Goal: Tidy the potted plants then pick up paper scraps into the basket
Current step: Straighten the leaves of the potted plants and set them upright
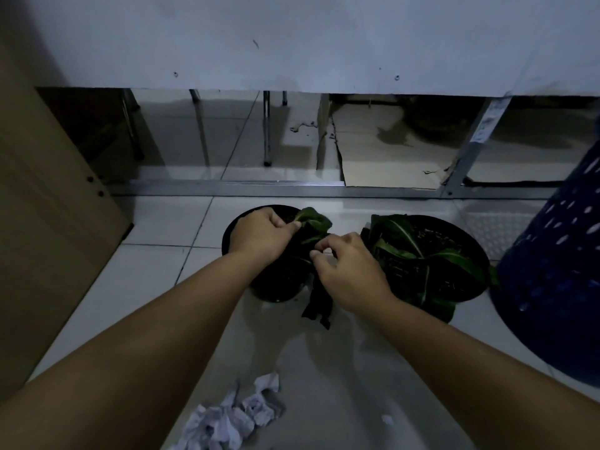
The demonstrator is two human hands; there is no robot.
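Crumpled paper scraps [238,414] lie nearest you, heaped on the pale floor tiles [156,222] between your forearms, with one small scrap [387,419] apart to their right. Bare tile stretches from the heap up to the pots, so that strip is open.

Your left hand [259,235] reaches over the left black pot [276,287], thumb and forefinger pinched on a green leaf [313,220] at the pot's far side. Your right hand [349,274] hovers just beside it, fingers curled narrowly around dark foliage at the pot's right rim; a dark limp leaf [318,308] hangs over that rim onto the floor.

Just right of it sits the right pot [467,254], its striped leaves spilling over the near edge. The two pots stand close, a thin gap between them.

Hard against the right edge, the blue perforated basket [552,287] nearly touches the right pot. On your left, a brown board [48,222] leans in, with a band of clear tile between it and the left pot.

Beyond the pots a metal floor rail [259,186] runs across, and behind it a white panel [292,43] hangs with a gap beneath.
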